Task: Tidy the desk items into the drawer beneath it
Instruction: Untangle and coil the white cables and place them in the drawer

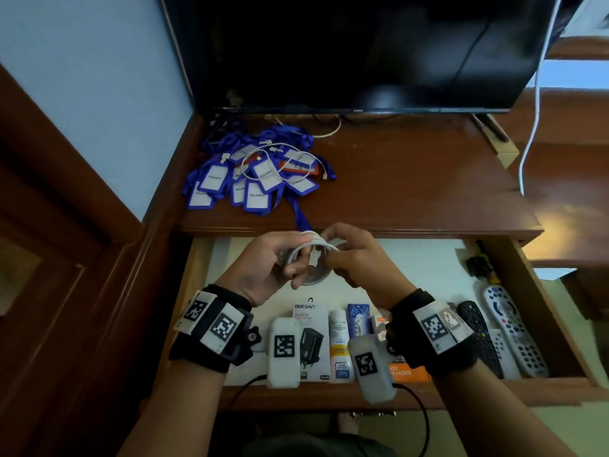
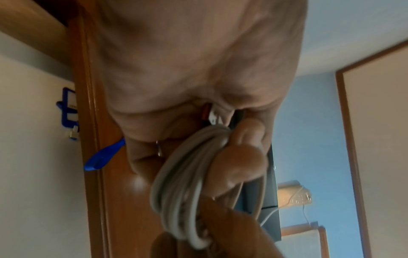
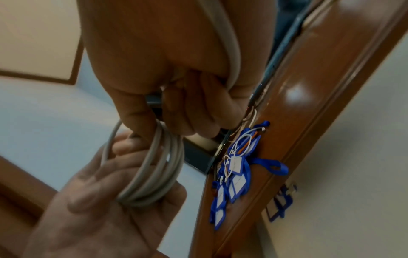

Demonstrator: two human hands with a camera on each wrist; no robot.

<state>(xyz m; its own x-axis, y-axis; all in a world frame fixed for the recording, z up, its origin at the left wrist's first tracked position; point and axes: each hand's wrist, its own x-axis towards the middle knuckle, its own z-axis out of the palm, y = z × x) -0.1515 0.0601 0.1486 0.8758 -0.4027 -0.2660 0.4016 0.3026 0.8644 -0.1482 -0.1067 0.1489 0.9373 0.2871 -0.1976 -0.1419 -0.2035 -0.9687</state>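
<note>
Both hands hold a coiled grey-white cable [image 1: 311, 250] above the open drawer [image 1: 428, 258], just in front of the desk edge. My left hand [image 1: 273, 258] grips the coil's left side, its fingers curled round the loops [image 2: 178, 188]. My right hand [image 1: 349, 255] pinches the coil's right side, one strand running over its palm [image 3: 229, 52]. The coil [image 3: 154, 167] shows several loops. On the desk's left part lies a heap of blue badge holders with lanyards [image 1: 253, 173], with a thin white cable [image 1: 280, 159] on top.
The drawer's front holds a charger box [image 1: 311, 338], a white tube [image 1: 339, 344], an orange box [image 1: 408, 371] and several remote controls [image 1: 507, 331]. A black monitor [image 1: 362, 51] stands at the desk's back. A wooden door frame [image 1: 66, 225] lies to the left.
</note>
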